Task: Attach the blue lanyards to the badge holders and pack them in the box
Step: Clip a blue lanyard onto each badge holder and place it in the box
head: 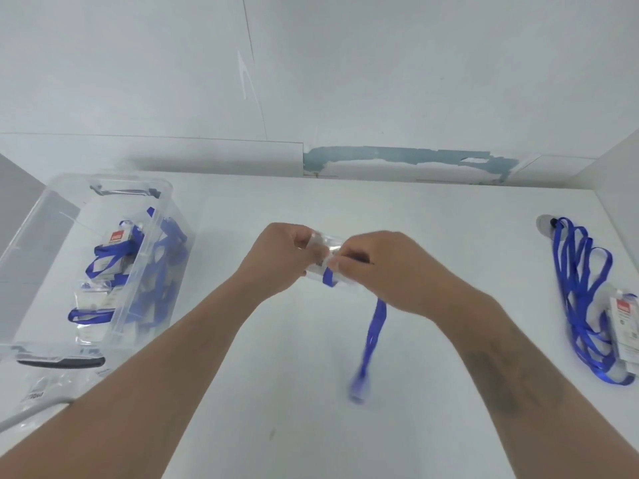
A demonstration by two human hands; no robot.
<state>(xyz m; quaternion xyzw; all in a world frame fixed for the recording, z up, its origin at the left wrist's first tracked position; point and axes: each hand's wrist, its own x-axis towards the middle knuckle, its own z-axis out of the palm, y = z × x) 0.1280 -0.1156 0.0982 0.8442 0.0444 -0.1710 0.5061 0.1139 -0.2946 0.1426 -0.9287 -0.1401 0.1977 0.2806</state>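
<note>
Above the middle of the white table, my left hand (276, 257) grips one end of a clear badge holder (323, 248). My right hand (377, 267) pinches its other end together with a blue lanyard (375, 326). The lanyard wraps round the holder and hangs down, its lower end blurred. A clear plastic box (162, 198) at the left holds several badge holders with blue lanyards. At the right edge lies a pile of blue lanyards (581, 288) beside more badge holders (624, 323).
A clear plastic packet (38, 392) lies at the near left, in front of the box. A white wall with a patch of peeled blue paint (397, 157) stands behind the table. Another wall closes the right side.
</note>
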